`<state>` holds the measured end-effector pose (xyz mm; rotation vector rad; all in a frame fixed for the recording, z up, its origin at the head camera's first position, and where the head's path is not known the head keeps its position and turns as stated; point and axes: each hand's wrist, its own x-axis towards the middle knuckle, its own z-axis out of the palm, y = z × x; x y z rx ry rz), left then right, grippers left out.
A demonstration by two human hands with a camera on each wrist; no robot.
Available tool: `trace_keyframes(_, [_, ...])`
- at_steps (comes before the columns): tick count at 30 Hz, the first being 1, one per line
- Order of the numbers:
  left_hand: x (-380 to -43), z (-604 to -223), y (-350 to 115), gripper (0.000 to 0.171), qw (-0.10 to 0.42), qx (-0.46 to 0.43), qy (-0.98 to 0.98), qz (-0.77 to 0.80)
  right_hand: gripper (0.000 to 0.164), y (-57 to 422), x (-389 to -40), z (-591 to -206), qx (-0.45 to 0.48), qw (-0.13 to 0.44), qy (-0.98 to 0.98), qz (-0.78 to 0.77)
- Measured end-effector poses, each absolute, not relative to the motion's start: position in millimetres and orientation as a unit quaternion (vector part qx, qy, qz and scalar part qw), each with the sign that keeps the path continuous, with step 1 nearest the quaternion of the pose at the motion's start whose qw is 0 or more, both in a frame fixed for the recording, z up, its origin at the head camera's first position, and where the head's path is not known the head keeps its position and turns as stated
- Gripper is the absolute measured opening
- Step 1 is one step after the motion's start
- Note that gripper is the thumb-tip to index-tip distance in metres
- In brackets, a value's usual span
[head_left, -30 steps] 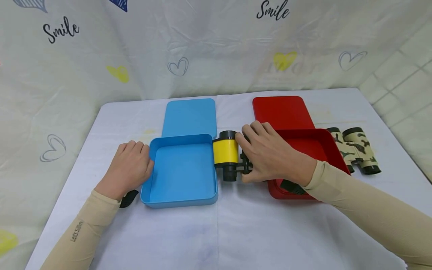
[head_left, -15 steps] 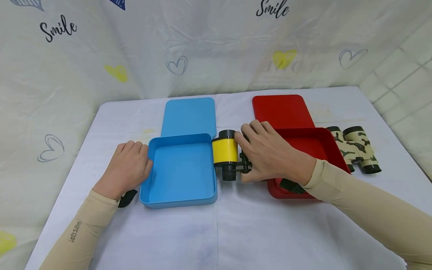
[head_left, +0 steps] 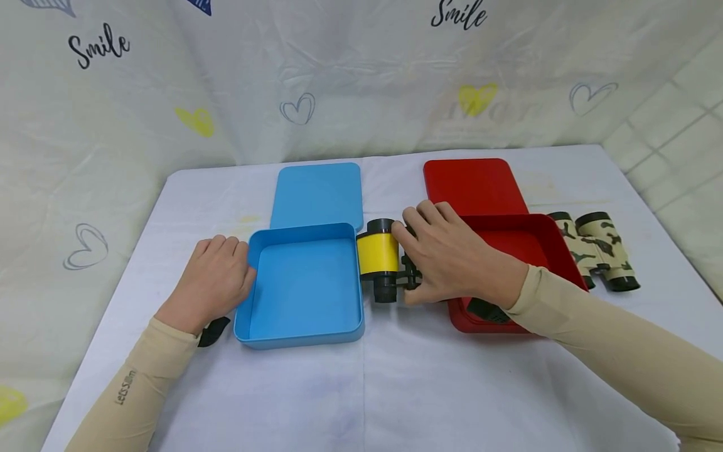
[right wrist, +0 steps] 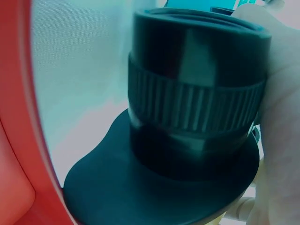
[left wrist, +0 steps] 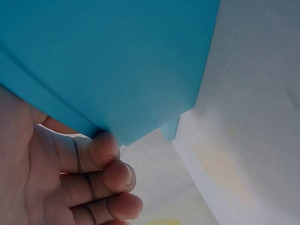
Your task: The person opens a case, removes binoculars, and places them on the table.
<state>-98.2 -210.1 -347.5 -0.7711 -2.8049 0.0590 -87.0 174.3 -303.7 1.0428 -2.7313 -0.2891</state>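
Observation:
In the head view my right hand (head_left: pixel 452 257) grips a pair of yellow and black binoculars (head_left: pixel 378 253) from above. They stand between the blue box (head_left: pixel 302 345) and the red box (head_left: pixel 480 325), and the hand covers their right half. Up close in the right wrist view is a black ribbed eyepiece (right wrist: pixel 197 98) of the binoculars, beside the palm. My left hand (head_left: pixel 211 282) is at the blue box's left wall, fingers curled. The left wrist view shows its index fingertip touching the rim of the blue box (left wrist: pixel 117 70), the thumb mostly hidden.
A blue lid (head_left: pixel 317 194) lies behind the blue box, and a red lid (head_left: pixel 474 186) behind the red one. Camouflage binoculars (head_left: pixel 601 251) lie right of the red box. A printed curtain (head_left: pixel 361 63) hangs behind the white-covered table (head_left: pixel 361 395).

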Motion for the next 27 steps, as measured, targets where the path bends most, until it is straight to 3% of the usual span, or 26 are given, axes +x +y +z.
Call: trace_keyframes(27, [-102.3, -350.6, -209.8, 0.021, 0.119, -0.26, -0.958, 0.002, 0.083, 174.1, -90.4, -303.9, 0.346, 0.074, -0.931, -0.093])
